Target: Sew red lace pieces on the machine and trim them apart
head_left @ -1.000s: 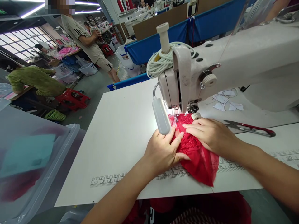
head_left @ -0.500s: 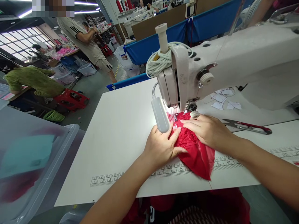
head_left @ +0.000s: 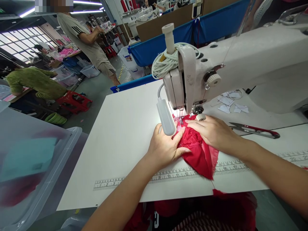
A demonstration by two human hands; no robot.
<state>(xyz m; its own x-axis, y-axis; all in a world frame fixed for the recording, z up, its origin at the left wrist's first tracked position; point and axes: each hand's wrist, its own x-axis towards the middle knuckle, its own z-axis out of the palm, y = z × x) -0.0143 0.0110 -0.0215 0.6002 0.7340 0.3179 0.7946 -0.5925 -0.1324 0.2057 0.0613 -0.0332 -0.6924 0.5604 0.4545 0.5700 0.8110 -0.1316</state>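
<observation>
A piece of red lace fabric [head_left: 201, 157] lies on the white table under the presser foot [head_left: 181, 120] of a white sewing machine [head_left: 231, 61]. My left hand [head_left: 165, 144] presses on the fabric's left edge, fingers spread, partly behind the grey lamp [head_left: 166, 118]. On the right side of the lace rests my right hand [head_left: 211, 131], its fingers stretched flat toward the needle. A thread runs from the fabric's lower tip over the table edge to more red cloth [head_left: 231, 205] at my lap.
Thread snips [head_left: 257, 131] lie right of my right hand, near small white fabric pieces [head_left: 226, 104]. A printed ruler [head_left: 168, 176] runs along the table front. At left stands a translucent plastic bin [head_left: 60, 160]. Other people sit and stand further back.
The red fabric has moved a little away from me, under the presser foot. Both hands have shifted slightly forward with it, and red cloth now shows higher at the table edge.
</observation>
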